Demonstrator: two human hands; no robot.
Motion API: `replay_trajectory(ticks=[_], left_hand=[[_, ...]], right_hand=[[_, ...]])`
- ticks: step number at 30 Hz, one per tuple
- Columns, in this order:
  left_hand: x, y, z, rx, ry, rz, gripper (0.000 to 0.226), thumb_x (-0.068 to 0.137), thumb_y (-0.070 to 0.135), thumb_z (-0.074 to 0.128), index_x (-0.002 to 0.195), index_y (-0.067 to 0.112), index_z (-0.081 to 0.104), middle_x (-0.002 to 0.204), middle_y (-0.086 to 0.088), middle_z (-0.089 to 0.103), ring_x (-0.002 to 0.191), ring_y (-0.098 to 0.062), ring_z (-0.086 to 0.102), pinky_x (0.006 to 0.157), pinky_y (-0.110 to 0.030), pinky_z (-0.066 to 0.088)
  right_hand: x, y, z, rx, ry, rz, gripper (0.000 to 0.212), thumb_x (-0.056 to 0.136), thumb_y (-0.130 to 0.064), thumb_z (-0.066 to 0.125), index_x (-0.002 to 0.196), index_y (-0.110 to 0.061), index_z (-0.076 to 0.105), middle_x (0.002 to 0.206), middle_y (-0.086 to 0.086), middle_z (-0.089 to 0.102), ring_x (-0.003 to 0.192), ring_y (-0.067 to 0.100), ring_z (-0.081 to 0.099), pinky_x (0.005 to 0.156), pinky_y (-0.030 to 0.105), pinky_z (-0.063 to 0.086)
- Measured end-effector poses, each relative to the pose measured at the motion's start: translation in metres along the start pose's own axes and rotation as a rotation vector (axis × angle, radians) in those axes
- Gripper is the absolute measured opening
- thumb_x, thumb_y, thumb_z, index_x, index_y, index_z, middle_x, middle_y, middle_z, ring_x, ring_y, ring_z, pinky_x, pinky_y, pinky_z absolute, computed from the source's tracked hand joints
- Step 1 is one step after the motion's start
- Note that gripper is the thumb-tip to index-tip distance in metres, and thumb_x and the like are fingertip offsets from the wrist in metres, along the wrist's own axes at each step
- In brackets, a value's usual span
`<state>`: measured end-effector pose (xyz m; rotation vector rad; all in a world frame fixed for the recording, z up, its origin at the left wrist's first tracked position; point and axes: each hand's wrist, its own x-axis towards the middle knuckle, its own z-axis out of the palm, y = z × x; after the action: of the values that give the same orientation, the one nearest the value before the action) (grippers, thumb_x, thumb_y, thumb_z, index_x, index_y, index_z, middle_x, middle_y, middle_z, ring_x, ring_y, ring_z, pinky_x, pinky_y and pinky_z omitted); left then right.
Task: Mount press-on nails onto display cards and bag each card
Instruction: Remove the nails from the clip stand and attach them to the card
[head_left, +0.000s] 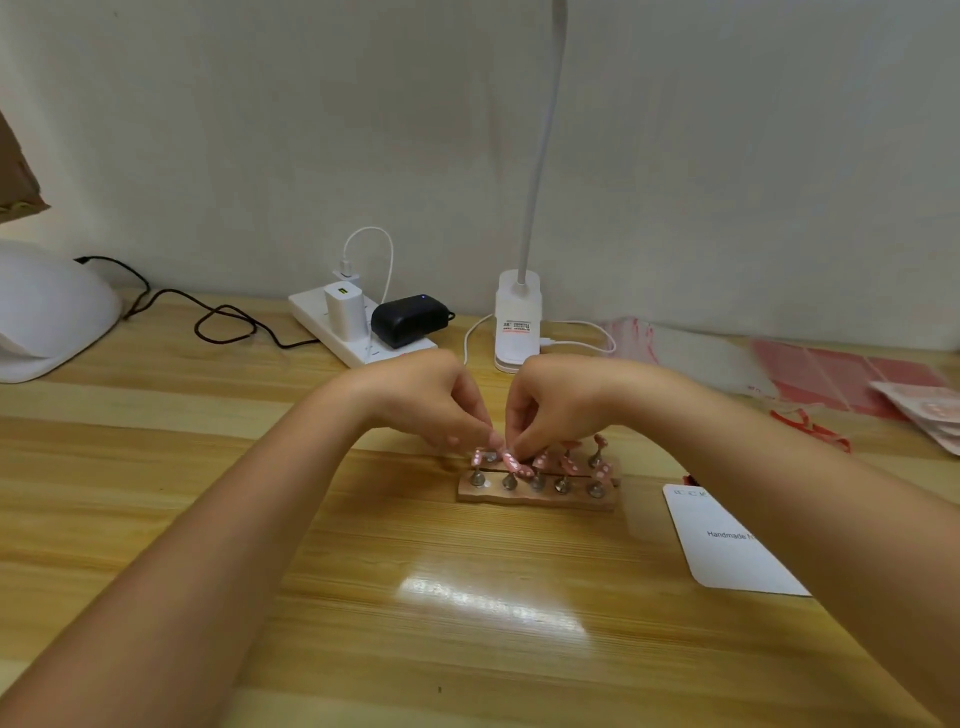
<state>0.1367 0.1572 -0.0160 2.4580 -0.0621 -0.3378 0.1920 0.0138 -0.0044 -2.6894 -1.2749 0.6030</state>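
Observation:
A wooden nail stand sits mid-table with several metal pegs, most topped by pink press-on nails with white dots. My left hand and my right hand meet above the stand's left end. The fingertips of both pinch one pink dotted nail over a front peg. A white display card printed "Handmade" lies to the right, partly under my right forearm.
Clear bags with red strips and a stack of pink cards lie at the far right. Behind the stand are a white clip lamp, a power strip with chargers and cables, and a white nail lamp at left.

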Motion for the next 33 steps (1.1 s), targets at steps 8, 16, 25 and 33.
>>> replay_trajectory(ticks=[8,16,25,33], left_hand=[[0.005,-0.004,0.002,-0.122,0.054,0.049,0.011,0.079,0.024,0.072,0.078,0.013,0.069,0.055,0.013,0.062,0.052,0.002,0.056,0.053,-0.013,0.047],[0.001,-0.002,0.002,-0.25,0.001,-0.045,0.033,0.092,0.042,0.047,0.084,0.018,0.069,0.067,0.009,0.068,0.063,-0.003,0.064,0.059,-0.017,0.054],[0.0,0.005,0.003,-0.245,0.089,0.207,0.02,0.079,0.024,0.071,0.096,0.034,0.066,0.096,0.011,0.068,0.088,0.004,0.063,0.073,-0.009,0.049],[0.002,0.012,0.014,-0.517,0.283,0.307,0.01,0.073,0.025,0.072,0.082,0.02,0.071,0.069,0.01,0.071,0.069,-0.006,0.068,0.065,-0.009,0.048]], right_hand=[[-0.011,0.024,0.002,0.206,0.163,-0.045,0.009,0.083,-0.028,0.067,0.075,-0.024,0.066,0.078,-0.005,0.068,0.07,0.008,0.06,0.067,0.024,0.048],[-0.021,0.039,0.015,0.589,0.334,-0.079,0.009,0.086,-0.018,0.064,0.077,-0.017,0.066,0.078,-0.014,0.065,0.062,-0.01,0.057,0.057,0.006,0.043],[-0.025,0.034,0.018,0.896,0.556,-0.185,0.011,0.085,-0.017,0.062,0.078,-0.022,0.067,0.069,-0.013,0.069,0.072,0.002,0.063,0.071,0.012,0.049],[-0.025,0.027,0.023,1.01,0.65,-0.247,0.013,0.087,-0.015,0.059,0.078,-0.02,0.067,0.072,-0.005,0.071,0.08,0.003,0.066,0.078,0.014,0.049]])
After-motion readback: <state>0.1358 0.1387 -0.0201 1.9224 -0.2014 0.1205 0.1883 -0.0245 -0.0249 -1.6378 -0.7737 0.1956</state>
